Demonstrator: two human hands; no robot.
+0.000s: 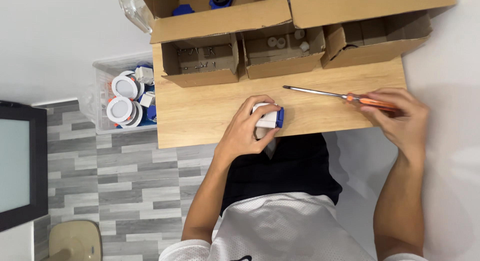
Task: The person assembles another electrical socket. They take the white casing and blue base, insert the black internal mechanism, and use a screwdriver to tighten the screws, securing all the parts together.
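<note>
My left hand (pixel 246 130) grips a small white plastic part with a blue end (pixel 269 118), resting it on the front of the wooden table (pixel 200 111). My right hand (pixel 397 116) holds a screwdriver with an orange handle (pixel 372 101); its long metal shaft (pixel 312 92) lies low over the table, tip pointing left toward the boxes. The tip is apart from the white part.
Three open cardboard boxes stand along the table's back: one with metal clips (pixel 202 61), one with small white pieces (pixel 285 43), one at the right (pixel 375 38). A clear bin of round white lamps (pixel 125 96) sits on the floor at left, beside a dark screen (pixel 20 163).
</note>
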